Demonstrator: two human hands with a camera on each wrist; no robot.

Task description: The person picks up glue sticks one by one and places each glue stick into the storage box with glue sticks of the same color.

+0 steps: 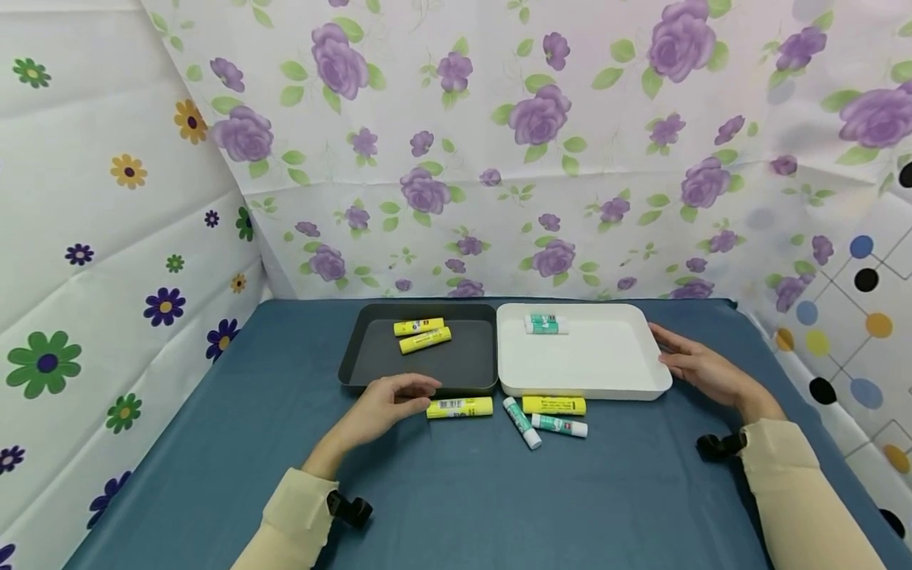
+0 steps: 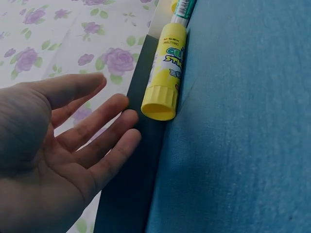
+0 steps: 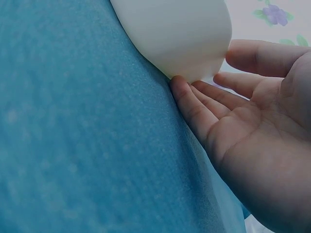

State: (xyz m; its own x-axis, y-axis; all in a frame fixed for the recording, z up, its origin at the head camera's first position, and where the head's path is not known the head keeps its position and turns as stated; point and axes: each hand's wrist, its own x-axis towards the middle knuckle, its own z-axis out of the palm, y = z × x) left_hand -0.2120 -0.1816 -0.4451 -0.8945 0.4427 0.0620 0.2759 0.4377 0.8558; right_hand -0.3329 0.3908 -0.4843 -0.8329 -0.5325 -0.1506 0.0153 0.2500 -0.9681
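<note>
My left hand [image 1: 381, 408] is beside a yellow glue stick [image 1: 459, 408] lying along the front of the dark grey tray [image 1: 349, 360]. Its fingers are loosely bent and hold nothing; in the left wrist view the fingertips [image 2: 131, 138] stop short of the stick's cap end. At the right end of the white tray [image 1: 584, 364], the extended fingers of my right hand [image 1: 701, 372] touch the side. The right wrist view shows those fingertips [image 3: 180, 85] against the tray's lower corner, with the thumb [image 3: 243, 51] by its side wall.
Two yellow glue sticks [image 1: 425, 340] lie in the dark tray, and green-and-white ones [image 1: 545, 324] in the white tray. Before the white tray lie another yellow stick [image 1: 553, 405] and two green-and-white sticks [image 1: 559, 426]. Floral curtains [image 1: 427, 158] hang behind the blue-covered table [image 1: 570, 507].
</note>
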